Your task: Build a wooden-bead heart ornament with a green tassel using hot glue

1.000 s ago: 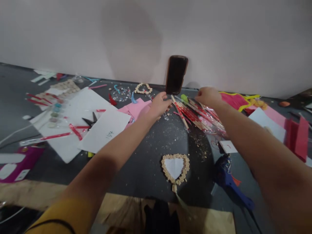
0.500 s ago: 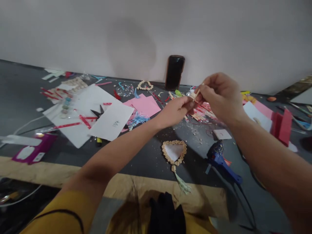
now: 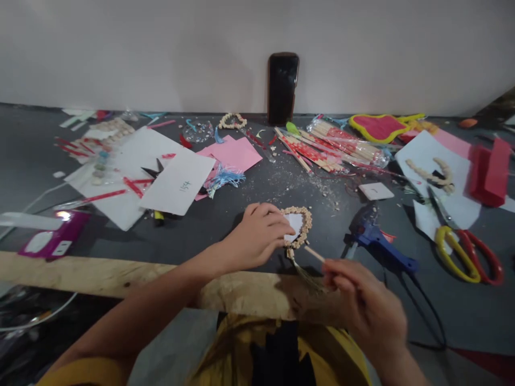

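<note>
A small heart-shaped ornament [image 3: 308,221] lies on the dark tabletop, edged with tan wooden bits around a white centre. From its lower tip hangs a pale green tassel [image 3: 306,276]. My left hand [image 3: 257,236] rests over the ornament's left side with fingers stretched out, covering part of it. In my right hand [image 3: 362,295], closed near the table's front edge, is a thin wooden stick [image 3: 314,254]. The stick's tip points at the ornament's lower right edge; whether they touch I cannot tell.
A blue glue gun [image 3: 378,244] with its cord lies to the right, beside red-and-yellow-handled scissors [image 3: 456,254]. Wrapped chopsticks [image 3: 341,142], pink paper [image 3: 237,153] and a white card [image 3: 179,185] lie behind. A phone [image 3: 282,88] leans against the wall.
Both hands have come down from the chopsticks at the back toward me. My left hand now lies on the heart ornament, and my right hand holds a stick beside it.
</note>
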A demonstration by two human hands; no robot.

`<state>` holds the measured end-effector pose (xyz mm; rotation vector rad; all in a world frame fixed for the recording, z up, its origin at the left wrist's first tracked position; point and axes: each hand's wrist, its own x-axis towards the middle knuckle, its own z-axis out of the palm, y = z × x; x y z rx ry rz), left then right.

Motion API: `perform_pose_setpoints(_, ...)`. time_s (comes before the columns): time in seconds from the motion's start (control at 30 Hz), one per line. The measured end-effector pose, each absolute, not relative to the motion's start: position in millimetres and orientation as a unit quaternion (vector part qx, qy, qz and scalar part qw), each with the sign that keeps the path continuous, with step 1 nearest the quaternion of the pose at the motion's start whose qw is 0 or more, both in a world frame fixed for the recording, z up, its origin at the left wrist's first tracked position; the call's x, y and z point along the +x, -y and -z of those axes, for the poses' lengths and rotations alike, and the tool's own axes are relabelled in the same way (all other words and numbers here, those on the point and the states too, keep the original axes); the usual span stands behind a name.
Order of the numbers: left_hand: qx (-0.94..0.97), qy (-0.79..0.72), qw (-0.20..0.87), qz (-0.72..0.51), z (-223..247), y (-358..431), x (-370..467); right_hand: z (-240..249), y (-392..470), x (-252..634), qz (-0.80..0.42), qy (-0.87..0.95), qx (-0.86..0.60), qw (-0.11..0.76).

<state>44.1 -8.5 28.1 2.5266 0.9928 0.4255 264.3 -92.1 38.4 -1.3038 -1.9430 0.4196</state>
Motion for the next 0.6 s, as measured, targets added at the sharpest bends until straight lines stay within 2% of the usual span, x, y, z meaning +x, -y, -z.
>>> perform_pose_setpoints(0.2,0.911,-0.354,0.173,-0.124,-20.8,12.4,41.3,-7.0,94.1,253.8,-0.127,0.800,-0.453,0.373)
perform_pose_setpoints(0.6,0.903,-0.355,0.202,-0.132,-8.7,6.4,45.3,-0.5,88.4,252.4,-0.145,0.802,-0.461,0.351)
